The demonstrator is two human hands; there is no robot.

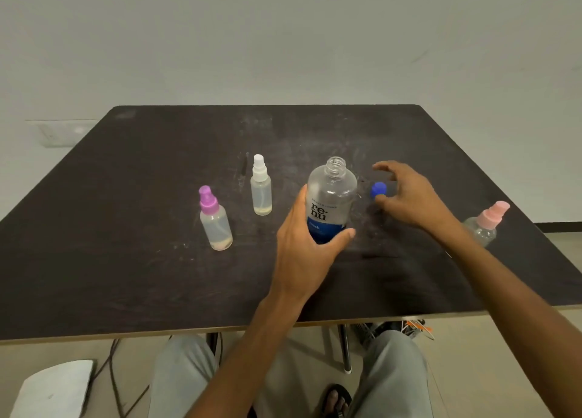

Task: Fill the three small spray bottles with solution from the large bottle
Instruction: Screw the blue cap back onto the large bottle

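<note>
At table (126, 260) centre, the left hand (302, 253) wraps its fingers and thumb around the uncapped large bottle (330, 197), upright. At its 3 o'clock, the right hand (409, 197) hovers with fingers spread and loosely curved over the blue cap (378, 189); whether it touches the cap I cannot tell. The purple-topped spray bottle (215, 219) and white-topped spray bottle (260, 186) stand at 9 o'clock, the pink-topped spray bottle (486, 223) at 3.
</note>
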